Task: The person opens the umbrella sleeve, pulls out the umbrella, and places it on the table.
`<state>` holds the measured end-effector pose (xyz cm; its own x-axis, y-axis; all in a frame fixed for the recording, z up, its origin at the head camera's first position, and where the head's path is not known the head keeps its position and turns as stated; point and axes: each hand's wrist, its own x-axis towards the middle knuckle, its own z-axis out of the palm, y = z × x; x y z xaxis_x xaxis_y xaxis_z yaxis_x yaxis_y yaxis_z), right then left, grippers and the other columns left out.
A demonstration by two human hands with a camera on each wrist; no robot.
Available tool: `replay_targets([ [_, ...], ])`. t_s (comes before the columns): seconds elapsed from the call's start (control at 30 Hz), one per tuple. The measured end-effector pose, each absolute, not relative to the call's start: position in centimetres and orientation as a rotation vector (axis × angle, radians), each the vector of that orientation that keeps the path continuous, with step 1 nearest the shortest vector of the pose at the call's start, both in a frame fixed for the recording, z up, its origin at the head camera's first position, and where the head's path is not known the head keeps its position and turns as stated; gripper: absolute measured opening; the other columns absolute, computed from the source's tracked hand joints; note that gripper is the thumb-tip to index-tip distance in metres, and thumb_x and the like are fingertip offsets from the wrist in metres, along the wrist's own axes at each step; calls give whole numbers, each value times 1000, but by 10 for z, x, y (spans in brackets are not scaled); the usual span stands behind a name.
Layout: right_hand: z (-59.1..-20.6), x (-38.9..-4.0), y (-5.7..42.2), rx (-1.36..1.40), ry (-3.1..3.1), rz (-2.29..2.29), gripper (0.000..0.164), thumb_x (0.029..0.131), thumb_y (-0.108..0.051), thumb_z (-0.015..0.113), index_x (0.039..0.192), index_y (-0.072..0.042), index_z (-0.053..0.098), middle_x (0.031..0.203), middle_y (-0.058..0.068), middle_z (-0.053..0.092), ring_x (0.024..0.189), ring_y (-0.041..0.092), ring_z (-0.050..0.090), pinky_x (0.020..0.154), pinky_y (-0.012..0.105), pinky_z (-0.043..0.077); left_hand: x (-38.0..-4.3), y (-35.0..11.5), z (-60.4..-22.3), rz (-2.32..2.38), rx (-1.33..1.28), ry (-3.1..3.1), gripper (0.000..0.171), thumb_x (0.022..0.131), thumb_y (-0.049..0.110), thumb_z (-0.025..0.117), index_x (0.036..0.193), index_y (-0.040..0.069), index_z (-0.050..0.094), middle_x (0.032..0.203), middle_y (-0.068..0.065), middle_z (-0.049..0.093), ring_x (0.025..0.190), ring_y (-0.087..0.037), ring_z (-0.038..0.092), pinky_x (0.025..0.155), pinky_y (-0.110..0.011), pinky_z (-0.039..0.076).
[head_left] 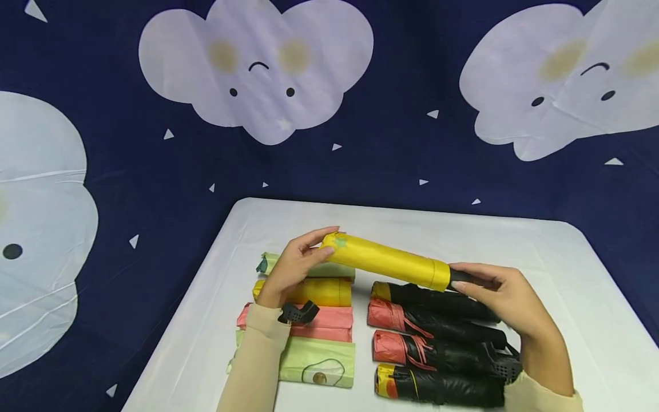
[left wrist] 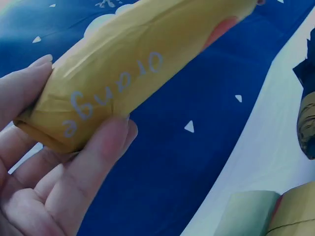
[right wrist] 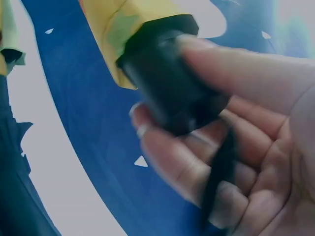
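A folded umbrella in a yellow sleeve is held up over the table's far part, tilted slightly down to the right. My left hand grips the sleeve's left end between thumb and fingers. In the left wrist view, the yellow sleeve bears the word "orange" and an orange patch. My right hand pinches the umbrella's black handle, which sticks out of the sleeve's other end. A dark wrist strap hangs across the right fingers.
Left on the white table lies a column of wrapped or flat sleeves: green, yellow, pink and green. Several black folded umbrellas with pink or yellow ends lie stacked in a column at right. Dark cloud-print cloth surrounds the table.
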<state>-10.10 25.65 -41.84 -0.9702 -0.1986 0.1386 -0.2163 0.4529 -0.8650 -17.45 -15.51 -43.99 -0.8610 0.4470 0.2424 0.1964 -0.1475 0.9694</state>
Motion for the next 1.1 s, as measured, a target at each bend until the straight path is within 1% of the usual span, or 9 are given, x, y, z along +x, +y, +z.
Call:
replay_targets([
  [0.1, -421, -100, 257, 361, -2477, 1774, 31, 93, -1, 75, 123, 6, 70, 109, 2, 76, 91, 15, 74, 75, 28, 61, -172, -151, -438, 2123, 729, 1896, 42, 104, 16, 62, 146, 10, 57, 139, -16, 57, 106, -30, 67, 91, -51, 56],
  [0.17, -422, -102, 255, 352, -2336, 1926, 29, 92, 6, 72, 120, 12, 68, 106, 4, 77, 89, 17, 75, 74, 31, 61, -170, -149, -440, 2135, 712, 1853, 41, 105, 16, 61, 145, 10, 57, 137, -18, 57, 108, -33, 66, 91, -60, 53],
  [0.23, -424, -105, 253, 350, -2198, 2057, 28, 92, 10, 69, 119, 17, 66, 105, 9, 76, 88, 19, 75, 74, 34, 61, -169, -148, -441, 2145, 695, 1828, 42, 104, 14, 63, 145, 11, 58, 135, -20, 56, 107, -35, 66, 91, -65, 50],
  [0.3, -426, -108, 251, 353, -2096, 2139, 27, 93, 11, 68, 118, 19, 64, 103, 13, 75, 88, 22, 75, 74, 37, 60, -168, -147, -442, 2138, 664, 1850, 45, 100, 12, 69, 144, 12, 59, 133, -20, 57, 102, -34, 68, 89, -59, 54],
  [0.4, -429, -111, 250, 355, -2013, 2209, 28, 93, 13, 66, 120, 21, 62, 104, 15, 74, 91, 22, 75, 76, 38, 59, -168, -145, -442, 2106, 624, 1892, 53, 93, 11, 77, 143, 17, 60, 134, -16, 58, 97, -31, 70, 84, -43, 60],
  [0.47, -431, -112, 250, 363, -1997, 2235, 31, 92, 16, 65, 122, 21, 61, 108, 14, 74, 93, 20, 75, 78, 36, 59, -168, -144, -441, 2085, 598, 1921, 55, 90, 12, 81, 141, 20, 62, 135, -13, 58, 95, -29, 71, 79, -34, 60],
  [0.67, -435, -113, 249, 400, -2019, 2243, 41, 88, 21, 67, 128, 19, 59, 116, 10, 74, 98, 15, 71, 80, 25, 59, -168, -145, -438, 2087, 577, 1952, 53, 89, 13, 82, 138, 21, 65, 135, -11, 59, 96, -32, 72, 79, -37, 60],
  [0.83, -436, -112, 248, 412, -2042, 2242, 39, 87, 21, 67, 126, 18, 60, 112, 11, 75, 95, 15, 72, 79, 24, 58, -168, -148, -434, 2069, 566, 1974, 54, 87, 14, 84, 137, 20, 65, 130, -13, 63, 95, -34, 72, 80, -40, 60],
  [1.1, -434, -111, 243, 406, -2184, 2175, 37, 89, 14, 70, 125, 15, 63, 112, 8, 75, 92, 16, 73, 74, 29, 61, -163, -159, -429, 2065, 553, 1994, 57, 86, 14, 85, 138, 12, 64, 127, -14, 65, 95, -34, 72, 79, -36, 60],
])
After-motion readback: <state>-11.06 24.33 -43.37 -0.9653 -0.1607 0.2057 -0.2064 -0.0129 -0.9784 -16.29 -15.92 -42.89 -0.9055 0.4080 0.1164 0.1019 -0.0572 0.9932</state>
